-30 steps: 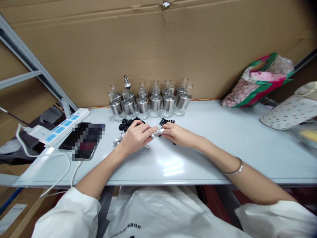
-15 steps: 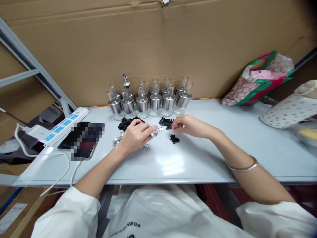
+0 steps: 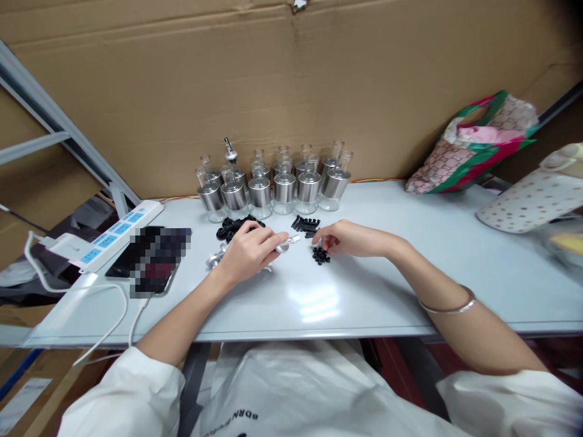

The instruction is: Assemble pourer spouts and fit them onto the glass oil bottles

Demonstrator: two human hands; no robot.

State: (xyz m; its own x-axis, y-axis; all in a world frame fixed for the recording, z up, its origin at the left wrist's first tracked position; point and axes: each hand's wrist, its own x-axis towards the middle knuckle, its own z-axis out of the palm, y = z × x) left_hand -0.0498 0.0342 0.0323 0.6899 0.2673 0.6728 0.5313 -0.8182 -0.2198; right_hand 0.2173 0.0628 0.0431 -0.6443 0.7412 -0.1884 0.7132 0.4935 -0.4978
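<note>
Holding a small, shiny silver-and-white piece [image 3: 291,240]: left hand [image 3: 246,255], fingers clamped, silver metal parts [image 3: 214,260] beneath. Right hand [image 3: 344,238]: fingers curled beside small round black pieces [image 3: 321,257]; grip contents, cannot tell. Beyond: slim black pieces [image 3: 302,225], black rounded parts [image 3: 226,229], steel-banded glass bottles [image 3: 284,189]. Step, seemingly: selecting a small part. Next move calls for a light fingertip pinch.

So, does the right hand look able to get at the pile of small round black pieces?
Probably yes: the right hand is at the edge of the pile, nothing visible lies between, and the left hand is off to one side. Whether the right fingers hold something is unclear.
</note>
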